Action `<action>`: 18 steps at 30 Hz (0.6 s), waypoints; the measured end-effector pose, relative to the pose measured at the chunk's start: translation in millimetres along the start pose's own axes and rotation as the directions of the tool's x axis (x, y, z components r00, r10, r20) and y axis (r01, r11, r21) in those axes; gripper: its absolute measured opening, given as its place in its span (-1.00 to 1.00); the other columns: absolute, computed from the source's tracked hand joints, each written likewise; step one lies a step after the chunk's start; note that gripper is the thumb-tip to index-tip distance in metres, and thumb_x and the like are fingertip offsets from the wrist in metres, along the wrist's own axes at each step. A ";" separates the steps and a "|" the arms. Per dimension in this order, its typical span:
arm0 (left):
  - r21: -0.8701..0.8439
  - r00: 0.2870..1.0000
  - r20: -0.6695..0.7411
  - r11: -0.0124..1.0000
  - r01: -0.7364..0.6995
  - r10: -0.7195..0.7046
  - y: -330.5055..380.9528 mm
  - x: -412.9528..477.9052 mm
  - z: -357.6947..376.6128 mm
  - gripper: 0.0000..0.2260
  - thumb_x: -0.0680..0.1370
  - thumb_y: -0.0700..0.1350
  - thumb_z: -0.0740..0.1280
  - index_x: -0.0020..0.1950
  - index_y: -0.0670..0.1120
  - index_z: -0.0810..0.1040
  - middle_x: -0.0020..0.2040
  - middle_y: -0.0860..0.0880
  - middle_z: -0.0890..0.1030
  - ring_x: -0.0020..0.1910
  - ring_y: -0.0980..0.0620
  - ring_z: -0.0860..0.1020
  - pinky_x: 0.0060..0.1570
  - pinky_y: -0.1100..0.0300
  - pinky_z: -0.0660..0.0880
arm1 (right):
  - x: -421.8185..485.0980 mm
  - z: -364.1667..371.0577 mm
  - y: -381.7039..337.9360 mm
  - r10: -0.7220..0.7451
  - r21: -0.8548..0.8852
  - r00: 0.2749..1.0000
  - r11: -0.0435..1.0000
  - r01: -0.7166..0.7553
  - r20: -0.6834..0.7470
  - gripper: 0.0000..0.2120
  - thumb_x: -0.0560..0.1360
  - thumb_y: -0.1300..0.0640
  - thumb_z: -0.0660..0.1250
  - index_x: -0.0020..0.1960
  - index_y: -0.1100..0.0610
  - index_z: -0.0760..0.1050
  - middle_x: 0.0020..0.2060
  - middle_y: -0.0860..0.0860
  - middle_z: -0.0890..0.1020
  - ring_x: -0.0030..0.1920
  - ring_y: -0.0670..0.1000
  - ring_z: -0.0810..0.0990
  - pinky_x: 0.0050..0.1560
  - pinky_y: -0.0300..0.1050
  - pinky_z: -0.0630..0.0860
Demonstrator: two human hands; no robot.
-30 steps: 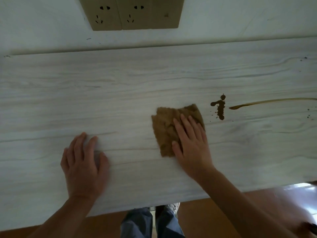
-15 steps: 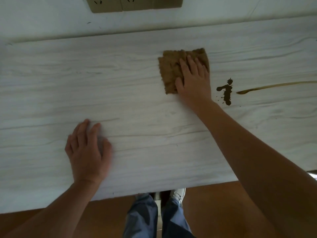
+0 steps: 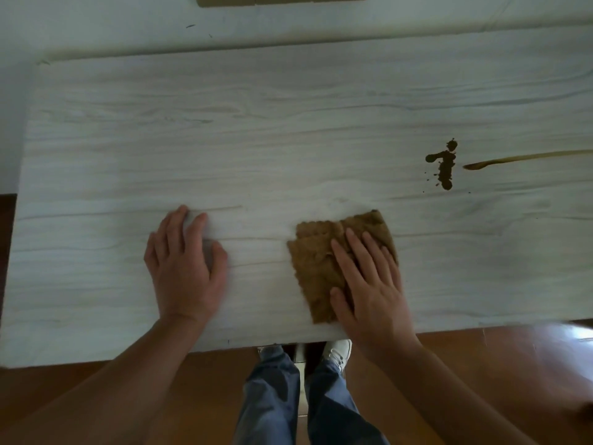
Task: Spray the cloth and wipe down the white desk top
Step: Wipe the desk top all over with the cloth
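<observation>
Left hand (image 3: 184,268) rests flat on the desk (image 3: 288,123), fingers loosely together. The cloth (image 3: 317,268) lies near the front edge, pressed by the right hand (image 3: 369,290), fingers straight, slightly spread. Mid-wipe, I judge; next calls for sweeping right over the stain (image 3: 444,165) and streak (image 3: 529,157).

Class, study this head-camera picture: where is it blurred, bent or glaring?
Head view: the left hand smears slightly along its thumb side; the desk top bows at its edges from the wide lens; glare shines on the floor at right; the stain looks sharp.
</observation>
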State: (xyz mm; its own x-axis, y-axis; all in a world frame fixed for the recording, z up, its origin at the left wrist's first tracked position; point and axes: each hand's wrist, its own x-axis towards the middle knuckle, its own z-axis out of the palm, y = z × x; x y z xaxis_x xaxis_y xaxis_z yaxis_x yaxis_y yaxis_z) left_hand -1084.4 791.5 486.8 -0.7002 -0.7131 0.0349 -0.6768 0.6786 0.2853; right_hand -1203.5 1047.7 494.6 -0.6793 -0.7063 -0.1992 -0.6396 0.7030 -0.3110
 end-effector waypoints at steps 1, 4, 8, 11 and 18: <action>0.000 1.000 0.001 1.000 -0.002 0.002 0.0 -0.2 0.4 -0.55 0.59 0.01 0.17 0.45 -0.11 0.43 0.56 -0.16 0.34 0.58 -0.21 0.23 0.54 -0.29 0.16 | 12.7 -2.6 0.3 -0.014 -0.008 1.000 1.000 0.014 0.002 -0.39 0.62 -0.13 0.05 0.63 -0.03 0.04 0.62 -0.01 0.08 0.63 0.04 -0.07 0.60 0.11 -0.09; -0.002 1.000 -0.006 1.000 -0.009 0.009 -1.4 -0.9 1.1 -0.56 0.59 0.01 0.18 0.45 -0.10 0.43 0.56 -0.16 0.35 0.59 -0.20 0.23 0.54 -0.28 0.16 | 68.3 -11.3 2.1 -0.048 -0.044 0.999 0.998 0.048 -0.018 -0.39 0.61 -0.12 0.07 0.62 -0.02 0.06 0.62 0.01 0.10 0.62 0.06 -0.03 0.60 0.08 -0.12; 0.023 1.000 0.011 1.000 -0.006 0.006 -2.3 -0.5 1.1 -0.53 0.61 0.03 0.15 0.48 -0.10 0.42 0.58 -0.15 0.32 0.60 -0.18 0.21 0.58 -0.23 0.11 | 151.1 -22.2 -7.6 0.035 -0.030 0.993 0.999 -0.038 -0.110 -0.39 0.59 -0.06 0.14 0.61 0.01 0.15 0.61 0.06 0.14 0.61 0.10 0.04 0.60 0.05 -0.09; 0.039 1.000 0.012 0.999 -0.015 0.015 -2.7 -1.2 0.4 -0.52 0.62 0.05 0.12 0.49 -0.11 0.42 0.59 -0.16 0.32 0.60 -0.20 0.22 0.58 -0.20 0.11 | 186.2 -19.8 -36.2 0.166 0.010 0.974 0.986 -0.167 -0.155 -0.39 0.58 -0.06 0.10 0.61 0.02 0.14 0.62 0.09 0.10 0.61 0.13 0.01 0.60 0.09 -0.10; 0.009 1.000 0.014 1.000 -0.016 0.016 -3.1 -2.9 0.1 -0.54 0.62 0.04 0.16 0.51 -0.06 0.40 0.60 -0.14 0.31 0.62 -0.16 0.19 0.59 -0.19 0.08 | 115.1 5.9 -91.7 -0.082 0.011 0.991 0.996 0.083 -0.106 -0.44 0.60 -0.03 0.12 0.59 0.01 0.21 0.60 0.06 0.18 0.60 0.13 0.07 0.59 0.09 -0.09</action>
State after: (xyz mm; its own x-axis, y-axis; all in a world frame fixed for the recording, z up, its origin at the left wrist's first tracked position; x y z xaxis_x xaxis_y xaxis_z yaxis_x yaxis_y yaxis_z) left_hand -1080.3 791.4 485.7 -0.7140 -0.6997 0.0257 -0.6676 0.6914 0.2760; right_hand -1220.9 901.4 494.7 -0.6592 -0.7483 -0.0736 -0.6898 0.6408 -0.3369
